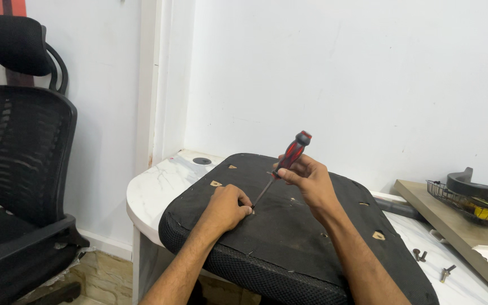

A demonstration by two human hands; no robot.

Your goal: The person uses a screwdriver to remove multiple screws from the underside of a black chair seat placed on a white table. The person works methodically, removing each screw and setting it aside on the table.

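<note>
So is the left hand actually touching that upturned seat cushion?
Touching. The head view shows the left hand resting flat on the black underside of the seat cushion, fingertips beside the screwdriver tip, with no gap beneath.

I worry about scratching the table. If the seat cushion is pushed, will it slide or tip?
The seat cushion likely tips before sliding far: its near edge overhangs the table. Its mesh padding looks grippy, so probably little slip. The left hand pressing on it and the right hand with the screwdriver probably steady it.

Red-and-black screwdriver (287, 162), black seat underside (289, 226), white marbled table (153, 189).
</note>
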